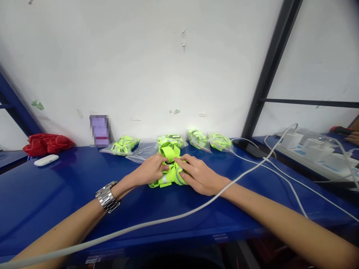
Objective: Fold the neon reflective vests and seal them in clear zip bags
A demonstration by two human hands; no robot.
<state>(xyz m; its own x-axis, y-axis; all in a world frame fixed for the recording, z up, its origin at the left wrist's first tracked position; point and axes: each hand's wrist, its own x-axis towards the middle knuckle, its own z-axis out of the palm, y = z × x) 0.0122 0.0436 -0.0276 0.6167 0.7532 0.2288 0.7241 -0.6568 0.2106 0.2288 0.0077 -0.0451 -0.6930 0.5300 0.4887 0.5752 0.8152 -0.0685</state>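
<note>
a bundle of neon yellow-green strap [169, 164] with grey reflective bands is seen on the blue table [56, 186], near its middle and a little short of the white wall. the bundle is gripped from both sides. its left part is pinched by the left hand [151, 170], whose fingers are curled closed onto a fold. its right part is covered and pressed by the right hand [198, 175], with the fingers bent over the strap and the thumb brought in against it. a loop of the strap is raised above the fingertips.

a steel wristwatch [107, 197] is worn on the left wrist. a white cable [168, 218] is laid across the table in front of the bundle and passes over the right forearm.

behind the bundle, four clear bags of the same strap [123, 145] [171, 140] [199, 139] [220, 141] are lined along the wall. a black phone [249, 147] is placed just right of them, beside a black frame post [269, 67]. white chargers [314, 149] are gathered further right, where another person's hand [353, 137] is glimpsed at the edge. at far left, a red bag [46, 144] and a small white device [46, 160] are found.
</note>
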